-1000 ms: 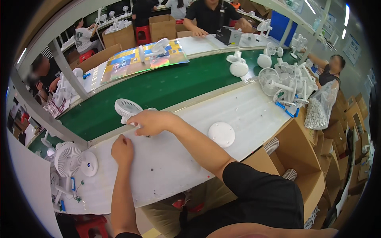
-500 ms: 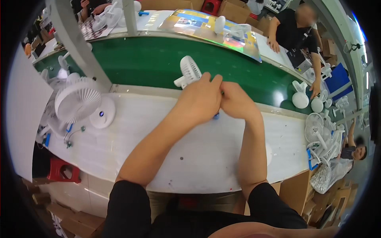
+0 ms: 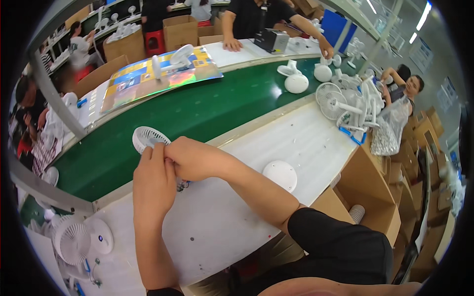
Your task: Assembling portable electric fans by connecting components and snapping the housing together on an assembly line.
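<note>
A small white fan [image 3: 143, 135] with a slotted round cage is held up above the near edge of the green belt. My left hand [image 3: 154, 182] is closed around its lower part, which the fingers hide. Pressed against those fingers, my right hand [image 3: 195, 159] is closed too; what it grips is hidden. Below the hands, a bit of thin wire and small parts [image 3: 183, 185] shows. To the right of my right forearm, a round white fan base [image 3: 280, 176] lies flat on the white worktable [image 3: 237, 212].
A green conveyor belt [image 3: 222, 108] runs beyond the worktable. White fans [image 3: 71, 240] stand at left; a fan pile [image 3: 340, 101] fills the far right. An open cardboard box [image 3: 370, 192] is below right. Across the belt, a co-worker's hand [image 3: 326, 48] touches a fan part.
The view has swung to the right, so the fan pile and cardboard box show more fully. The round base, mostly hidden behind my right arm before, is now visible. Both hands stay together at the fan.
</note>
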### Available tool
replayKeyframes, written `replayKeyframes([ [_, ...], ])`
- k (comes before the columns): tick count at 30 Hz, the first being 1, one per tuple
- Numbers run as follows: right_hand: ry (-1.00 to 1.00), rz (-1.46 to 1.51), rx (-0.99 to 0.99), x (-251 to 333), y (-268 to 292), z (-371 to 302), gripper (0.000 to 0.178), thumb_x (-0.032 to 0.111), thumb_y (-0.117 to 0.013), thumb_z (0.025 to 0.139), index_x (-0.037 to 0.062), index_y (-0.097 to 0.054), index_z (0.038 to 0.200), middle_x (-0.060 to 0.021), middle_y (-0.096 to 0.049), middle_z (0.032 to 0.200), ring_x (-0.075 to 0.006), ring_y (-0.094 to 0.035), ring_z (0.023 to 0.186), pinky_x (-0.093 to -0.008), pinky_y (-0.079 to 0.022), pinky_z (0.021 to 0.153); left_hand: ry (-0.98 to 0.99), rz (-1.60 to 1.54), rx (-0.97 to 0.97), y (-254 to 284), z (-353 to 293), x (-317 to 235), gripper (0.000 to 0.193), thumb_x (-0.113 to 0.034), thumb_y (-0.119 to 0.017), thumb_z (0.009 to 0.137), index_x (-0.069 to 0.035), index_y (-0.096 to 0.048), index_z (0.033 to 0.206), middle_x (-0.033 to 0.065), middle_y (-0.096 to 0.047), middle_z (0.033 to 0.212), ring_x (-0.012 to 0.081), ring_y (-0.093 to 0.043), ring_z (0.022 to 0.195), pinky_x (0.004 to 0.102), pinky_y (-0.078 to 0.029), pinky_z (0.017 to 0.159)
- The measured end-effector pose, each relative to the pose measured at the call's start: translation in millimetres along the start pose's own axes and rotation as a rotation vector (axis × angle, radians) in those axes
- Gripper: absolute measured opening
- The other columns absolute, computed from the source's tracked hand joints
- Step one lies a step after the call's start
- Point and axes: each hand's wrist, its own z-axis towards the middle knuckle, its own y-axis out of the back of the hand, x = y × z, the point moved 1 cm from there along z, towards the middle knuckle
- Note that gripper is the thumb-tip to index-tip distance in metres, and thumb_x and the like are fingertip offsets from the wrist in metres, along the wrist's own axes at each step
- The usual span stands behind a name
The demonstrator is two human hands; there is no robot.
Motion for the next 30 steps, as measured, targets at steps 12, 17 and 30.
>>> replayKeyframes([
  [12,0.122,1.684,-0.328,-26.0,-15.2,47.4,0.037,0.015,-0.058,0.094,-0.0047,-0.054,0.125,-0.0166,-0.063,0.115,-0.0222,-0.063,0.093,-0.0308,-0.050,0.078,0.428,-1.948,-0.215,25.8,3.7,79.1,0.052,-0.033,-0.042,0.098,0.005,-0.044,0.135,0.0224,-0.054,0.129,0.0279,-0.054,0.114,0.0383,-0.040,0.100],
  [17,0.020,1.858,-0.357,23.3,-25.5,41.3,0.033,0.011,-0.055,0.095,-0.0053,-0.054,0.123,-0.0102,-0.064,0.101,-0.0154,-0.057,0.078,-0.0252,-0.044,0.067,0.221,-1.957,-0.161,21.2,0.7,90.1,0.069,-0.045,-0.037,0.099,-0.004,-0.023,0.153,0.0256,-0.033,0.152,0.0350,-0.037,0.137,0.0469,-0.033,0.110],
  [30,0.126,1.705,-0.053,-3.7,-9.3,33.1,0.046,0.038,-0.044,0.101,0.0068,-0.055,0.133,-0.0223,-0.061,0.124,-0.0322,-0.058,0.117,-0.0449,-0.044,0.097,-0.158,-2.179,0.146,22.4,-1.2,79.4,0.071,-0.050,-0.042,0.098,-0.006,-0.027,0.152,0.0234,-0.039,0.147,0.0310,-0.049,0.124,0.0437,-0.036,0.107],
])
